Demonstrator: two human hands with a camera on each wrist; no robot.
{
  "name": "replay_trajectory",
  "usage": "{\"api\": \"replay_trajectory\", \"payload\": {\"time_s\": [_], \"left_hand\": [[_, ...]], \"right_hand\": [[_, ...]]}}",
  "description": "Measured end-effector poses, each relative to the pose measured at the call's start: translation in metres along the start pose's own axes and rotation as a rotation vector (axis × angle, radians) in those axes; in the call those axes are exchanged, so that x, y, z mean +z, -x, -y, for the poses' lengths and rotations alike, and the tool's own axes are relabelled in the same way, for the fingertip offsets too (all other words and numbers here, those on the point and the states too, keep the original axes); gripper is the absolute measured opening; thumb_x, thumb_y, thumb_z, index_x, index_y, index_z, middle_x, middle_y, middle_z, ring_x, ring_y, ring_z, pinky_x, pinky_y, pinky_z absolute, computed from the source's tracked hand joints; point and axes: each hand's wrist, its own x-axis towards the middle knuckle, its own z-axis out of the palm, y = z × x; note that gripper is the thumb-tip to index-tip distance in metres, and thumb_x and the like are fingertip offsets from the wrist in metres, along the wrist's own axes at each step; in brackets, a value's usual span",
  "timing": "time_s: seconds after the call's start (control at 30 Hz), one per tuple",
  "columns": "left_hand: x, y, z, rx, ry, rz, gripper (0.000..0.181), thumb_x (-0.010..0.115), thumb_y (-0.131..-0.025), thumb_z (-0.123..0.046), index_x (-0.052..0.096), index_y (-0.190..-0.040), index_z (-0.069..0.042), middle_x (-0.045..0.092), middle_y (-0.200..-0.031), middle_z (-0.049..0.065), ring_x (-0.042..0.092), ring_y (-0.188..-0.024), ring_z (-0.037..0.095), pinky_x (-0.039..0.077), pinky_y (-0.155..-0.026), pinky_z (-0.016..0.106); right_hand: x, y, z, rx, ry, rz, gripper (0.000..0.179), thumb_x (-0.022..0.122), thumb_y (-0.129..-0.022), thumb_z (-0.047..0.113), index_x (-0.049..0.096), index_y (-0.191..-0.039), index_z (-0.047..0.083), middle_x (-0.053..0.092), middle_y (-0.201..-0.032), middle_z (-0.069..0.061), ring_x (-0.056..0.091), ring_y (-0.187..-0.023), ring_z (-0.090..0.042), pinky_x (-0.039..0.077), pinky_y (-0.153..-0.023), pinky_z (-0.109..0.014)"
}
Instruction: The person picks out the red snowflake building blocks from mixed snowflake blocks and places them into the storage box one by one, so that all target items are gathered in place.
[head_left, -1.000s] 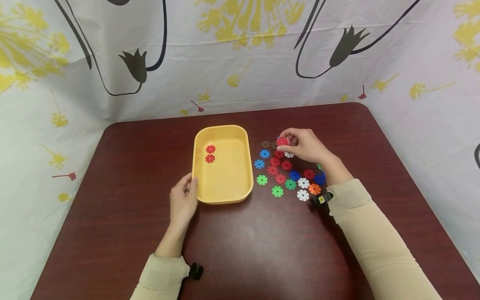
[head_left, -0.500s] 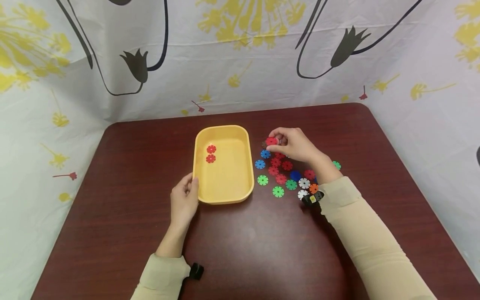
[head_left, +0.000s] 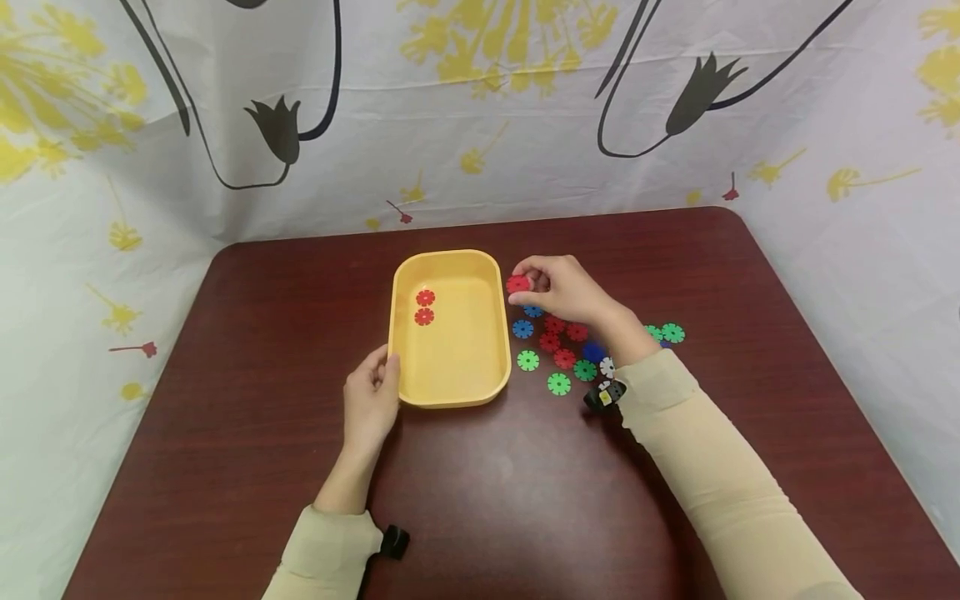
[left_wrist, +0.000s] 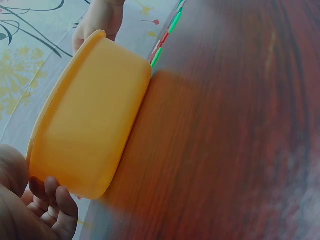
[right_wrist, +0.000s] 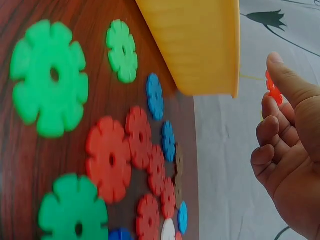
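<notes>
Between thumb and fingers my right hand pinches a red notched plastic disc, held up just right of the yellow tray. The right wrist view shows the same red disc edge-on at the fingertips. My left hand grips the tray's left side, thumb at the rim; in the left wrist view its curled fingers lie against the tray's outer wall. Two red discs lie inside the tray, one behind the other, toward its left wall.
Several notched discs lie right of the tray: light green ones, red ones, a blue one and others partly hidden under my right arm. Brown discs show in the right wrist view. A patterned cloth hangs behind the dark wooden table.
My right hand has carried the red disc leftward from above the loose discs to near the tray's right rim. My left hand stays on the tray.
</notes>
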Motion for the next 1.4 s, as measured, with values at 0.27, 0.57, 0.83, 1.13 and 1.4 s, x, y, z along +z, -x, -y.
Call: {"api": "replay_trajectory", "payload": {"time_s": [0.27,0.57,0.83,1.13,1.4], "left_hand": [[0.000,-0.001,0.000,0.005,0.001,0.007,0.032,0.059,-0.104,-0.019,0.067,-0.128,-0.001,0.053,-0.066,0.004,0.042,-0.052,0.010,0.035,-0.046,0.020],[0.002,-0.002,-0.002,0.003,-0.003,0.011,0.033,0.059,-0.104,-0.020,0.067,-0.129,0.000,0.053,-0.066,0.005,0.042,-0.052,0.010,0.035,-0.046,0.021],[0.003,-0.002,-0.002,0.001,0.000,0.015,0.033,0.059,-0.103,-0.019,0.067,-0.129,0.000,0.054,-0.066,0.005,0.043,-0.052,0.010,0.035,-0.045,0.020],[0.001,-0.001,-0.001,-0.007,-0.018,0.014,0.033,0.059,-0.104,-0.020,0.067,-0.129,0.000,0.054,-0.066,0.004,0.043,-0.052,0.011,0.035,-0.046,0.021],[0.000,0.001,-0.002,-0.013,-0.023,0.006,0.033,0.059,-0.104,-0.020,0.067,-0.129,-0.001,0.051,-0.065,0.003,0.041,-0.052,0.011,0.034,-0.047,0.021]], "right_hand": [[0.012,-0.010,0.012,-0.035,-0.004,0.038,0.036,0.079,-0.091,0.024,0.068,-0.118,0.003,0.064,-0.090,-0.005,0.055,-0.074,-0.019,0.049,-0.069,-0.032],[0.024,-0.019,0.016,-0.076,-0.018,0.056,0.038,0.080,-0.089,0.026,0.068,-0.117,0.002,0.063,-0.087,-0.005,0.054,-0.071,-0.019,0.049,-0.066,-0.032],[0.032,-0.025,0.023,-0.099,0.001,0.062,0.037,0.081,-0.089,0.025,0.069,-0.115,0.003,0.064,-0.085,-0.004,0.054,-0.069,-0.018,0.048,-0.065,-0.032],[0.043,-0.031,0.031,-0.107,0.007,0.067,0.036,0.081,-0.088,0.024,0.069,-0.115,0.003,0.064,-0.086,-0.003,0.053,-0.071,-0.018,0.046,-0.064,-0.030],[0.051,-0.039,0.041,-0.157,0.008,0.060,0.038,0.082,-0.088,0.024,0.069,-0.116,0.002,0.064,-0.085,-0.003,0.053,-0.069,-0.016,0.045,-0.065,-0.029]]}}
